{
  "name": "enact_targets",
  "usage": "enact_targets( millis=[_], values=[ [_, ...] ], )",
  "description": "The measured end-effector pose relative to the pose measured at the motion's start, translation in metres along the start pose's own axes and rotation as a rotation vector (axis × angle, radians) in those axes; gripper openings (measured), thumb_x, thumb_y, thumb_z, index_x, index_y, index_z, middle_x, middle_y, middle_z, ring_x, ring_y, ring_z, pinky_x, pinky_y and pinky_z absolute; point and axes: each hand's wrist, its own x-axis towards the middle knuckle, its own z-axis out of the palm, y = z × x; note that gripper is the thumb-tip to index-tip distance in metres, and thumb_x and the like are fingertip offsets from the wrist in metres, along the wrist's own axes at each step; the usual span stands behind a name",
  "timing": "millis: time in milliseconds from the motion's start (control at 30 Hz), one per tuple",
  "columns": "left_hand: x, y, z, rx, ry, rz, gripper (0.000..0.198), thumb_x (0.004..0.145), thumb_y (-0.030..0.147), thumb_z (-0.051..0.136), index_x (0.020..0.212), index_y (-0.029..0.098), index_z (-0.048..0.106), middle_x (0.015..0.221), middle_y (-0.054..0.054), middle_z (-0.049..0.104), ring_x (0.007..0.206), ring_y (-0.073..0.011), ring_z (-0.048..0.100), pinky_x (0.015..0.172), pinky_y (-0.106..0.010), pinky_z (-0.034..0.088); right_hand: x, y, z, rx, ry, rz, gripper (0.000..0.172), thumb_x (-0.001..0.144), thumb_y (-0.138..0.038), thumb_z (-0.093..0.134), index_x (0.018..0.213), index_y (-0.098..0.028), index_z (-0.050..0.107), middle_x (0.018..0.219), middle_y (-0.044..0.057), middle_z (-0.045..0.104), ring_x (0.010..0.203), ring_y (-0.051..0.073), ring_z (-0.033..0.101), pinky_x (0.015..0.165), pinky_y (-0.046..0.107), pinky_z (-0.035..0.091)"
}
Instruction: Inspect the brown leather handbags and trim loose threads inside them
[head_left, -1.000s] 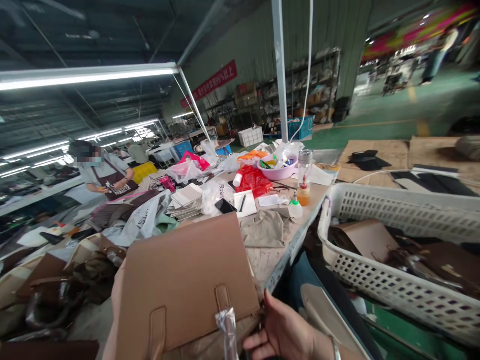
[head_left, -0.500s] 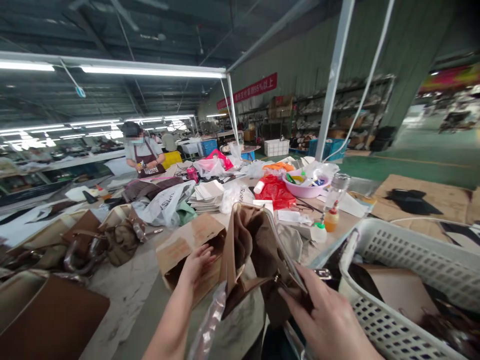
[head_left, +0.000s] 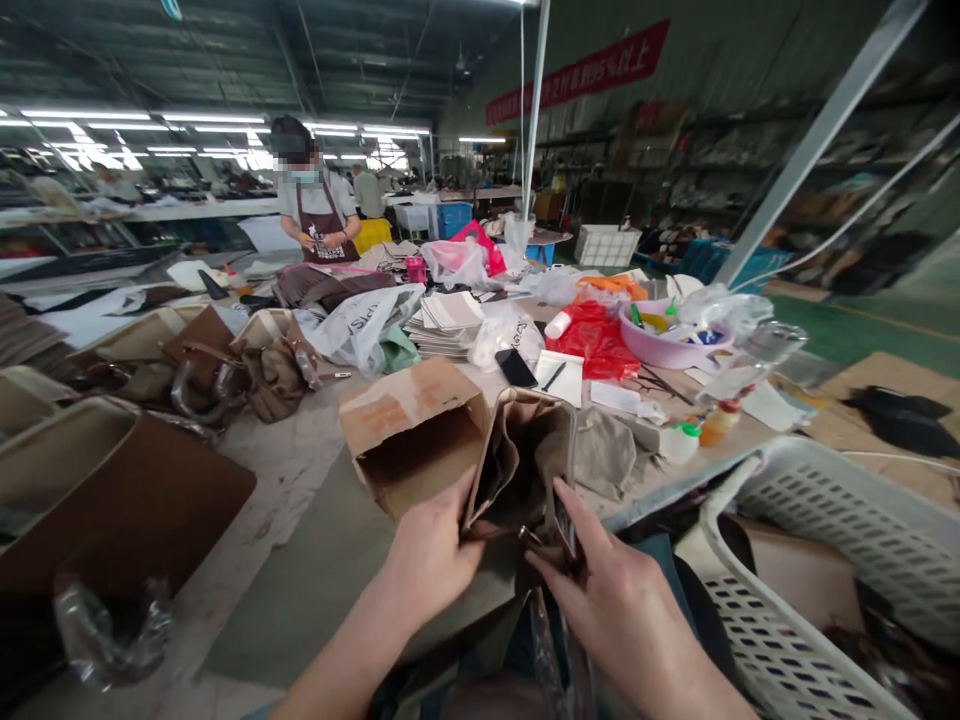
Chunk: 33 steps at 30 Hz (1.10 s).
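Tube lights run back through the workshop (head_left: 225,50) behind a cluttered worktable (head_left: 285,450). From where I stand, a cardboard box (head_left: 409,395) lies there, open-ended. Just beside it, the brown bag (head_left: 529,450) gapes upward, its lining rumpled into folds. Left hand (head_left: 427,550) and right hand (head_left: 622,580) pinch opposite sides of its mouth, fingers closed on it.
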Motion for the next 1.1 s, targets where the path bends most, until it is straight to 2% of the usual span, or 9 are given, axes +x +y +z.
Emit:
enact_targets(
  millis=[100, 200, 333, 400, 500, 600, 733, 867, 1100],
  values=[
    [0.01, -0.018, -0.023, 0.015, -0.007, 0.023, 0.049, 0.073, 0.012, 0.05, 0.12, 0.023, 0.056, 0.105, -0.004, 0.068, 0.099, -0.0237, 0.061, 0.087, -0.032, 0.046, -0.005, -0.008, -0.015, 0.064, -0.17, -0.075, 0.063, 0.082, -0.035, 0.058, 0.138, -0.017, 0.035, 0.076, 0.005, 0.069, 0.064, 0.02, 0.066, 0.059, 0.028, 0.054],
    [0.016, -0.036, -0.04, 0.01, -0.036, 0.025, 0.049, 0.07, 0.008, 0.047, 0.115, 0.023, 0.059, 0.104, -0.002, 0.068, 0.096, -0.0214, 0.062, 0.086, -0.031, 0.047, 0.008, -0.01, -0.034, 0.139, -0.222, -0.283, 0.047, 0.086, -0.03, 0.054, 0.131, -0.021, 0.045, 0.083, 0.004, 0.067, 0.071, 0.015, 0.064, 0.066, 0.023, 0.052],
    [0.018, -0.048, -0.042, -0.049, -0.044, 0.061, 0.051, 0.071, 0.007, 0.045, 0.119, 0.022, 0.055, 0.112, -0.002, 0.065, 0.099, -0.0195, 0.06, 0.091, -0.032, 0.046, 0.061, -0.002, -0.047, 0.057, -0.041, -0.512, 0.039, 0.088, -0.021, 0.05, 0.127, -0.024, 0.05, 0.116, 0.008, 0.057, 0.099, 0.016, 0.058, 0.085, 0.027, 0.048],
    [0.016, -0.05, -0.042, -0.074, -0.027, 0.085, 0.056, 0.072, 0.008, 0.048, 0.126, 0.021, 0.048, 0.122, -0.004, 0.059, 0.108, -0.02, 0.056, 0.097, -0.034, 0.042, 0.091, 0.002, -0.044, 0.0, -0.059, -0.656, 0.038, 0.086, -0.018, 0.051, 0.123, -0.024, 0.054, 0.122, 0.008, 0.053, 0.107, 0.018, 0.054, 0.089, 0.03, 0.046],
    [0.011, -0.051, -0.046, -0.124, -0.064, 0.157, 0.066, 0.074, 0.014, 0.053, 0.137, 0.021, 0.035, 0.138, -0.005, 0.045, 0.124, -0.0223, 0.044, 0.106, -0.036, 0.034, 0.125, 0.003, -0.034, -0.107, -0.174, -0.773, 0.037, 0.083, -0.02, 0.056, 0.12, -0.024, 0.056, 0.116, 0.007, 0.053, 0.096, 0.017, 0.056, 0.082, 0.029, 0.047],
    [0.011, -0.053, -0.048, -0.208, -0.091, 0.212, 0.071, 0.077, 0.029, 0.057, 0.141, 0.019, 0.027, 0.144, -0.008, 0.035, 0.13, -0.0258, 0.037, 0.106, -0.037, 0.034, 0.143, -0.001, -0.029, -0.228, -0.217, -0.791, 0.025, 0.08, -0.028, 0.06, 0.105, -0.022, 0.064, 0.104, 0.005, 0.053, 0.082, 0.015, 0.056, 0.07, 0.026, 0.045],
    [0.02, -0.056, -0.04, -0.075, 0.073, 0.093, 0.061, 0.074, 0.039, 0.064, 0.13, 0.019, 0.046, 0.124, -0.006, 0.059, 0.111, -0.0252, 0.056, 0.098, -0.036, 0.043, 0.151, -0.003, -0.03, -0.304, -0.231, -0.794, 0.013, 0.079, -0.031, 0.061, 0.084, -0.019, 0.066, 0.101, 0.003, 0.053, 0.077, 0.013, 0.054, 0.064, 0.024, 0.04],
    [0.029, -0.053, -0.03, -0.02, 0.172, 0.004, 0.039, 0.079, 0.041, 0.058, 0.112, 0.021, 0.063, 0.101, -0.001, 0.07, 0.092, -0.0206, 0.065, 0.088, -0.031, 0.049, 0.154, 0.001, -0.034, -0.308, -0.274, -0.785, 0.014, 0.078, -0.029, 0.063, 0.088, -0.02, 0.063, 0.101, 0.002, 0.059, 0.083, 0.014, 0.056, 0.063, 0.023, 0.037],
    [0.031, -0.049, -0.025, 0.051, 0.265, -0.026, 0.035, 0.08, 0.043, 0.056, 0.102, 0.018, 0.068, 0.093, -0.001, 0.072, 0.087, -0.0194, 0.066, 0.078, -0.024, 0.051, 0.165, 0.008, -0.028, -0.368, -0.252, -0.609, 0.016, 0.085, -0.032, 0.053, 0.086, -0.022, 0.065, 0.087, 0.0, 0.067, 0.077, 0.013, 0.057, 0.059, 0.023, 0.033]
  ],
)
